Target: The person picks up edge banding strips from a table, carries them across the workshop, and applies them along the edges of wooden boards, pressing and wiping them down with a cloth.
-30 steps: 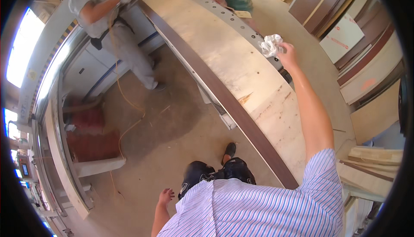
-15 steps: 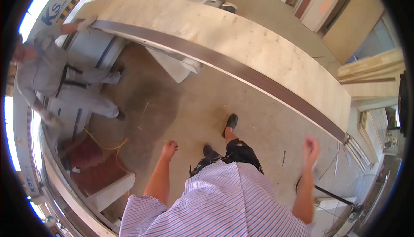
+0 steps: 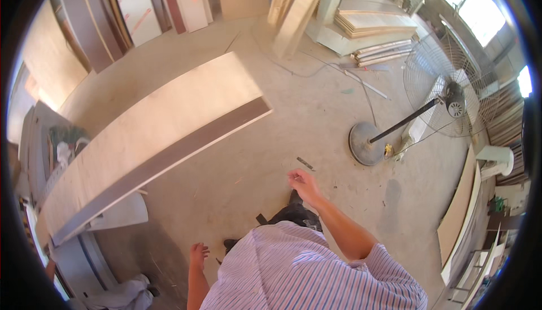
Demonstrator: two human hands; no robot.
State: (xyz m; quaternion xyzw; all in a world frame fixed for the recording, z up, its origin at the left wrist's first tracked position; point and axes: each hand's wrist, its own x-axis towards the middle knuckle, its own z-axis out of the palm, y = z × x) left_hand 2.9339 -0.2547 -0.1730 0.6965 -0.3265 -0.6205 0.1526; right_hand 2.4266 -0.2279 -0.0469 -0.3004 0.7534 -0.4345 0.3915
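Observation:
My left hand (image 3: 199, 253) hangs beside my left hip. Its fingers are loosely bent and a little apart, with nothing held. In front of my body, my right hand (image 3: 304, 185) is out over the floor, fingers half curled and nothing visible in them. A long, thick pale board stack (image 3: 164, 112) with a dark brown side edge reaches from the left toward the middle, apart from both hands. Near my right hand, a short dark strip (image 3: 305, 164) lies on the concrete floor.
A pedestal fan (image 3: 454, 100) with a round base (image 3: 366, 143) stands at the right. Boards (image 3: 192, 0) lean along the far side; stacked panels (image 3: 375, 14) lie beyond. At lower left, a co-worker's grey-clothed leg (image 3: 121, 296) shows beside a machine (image 3: 84, 265).
My view has swung to the right, so the board stack now sits at left and the fan shows fully. My right hand has come inward before my body. The co-worker is mostly out of view.

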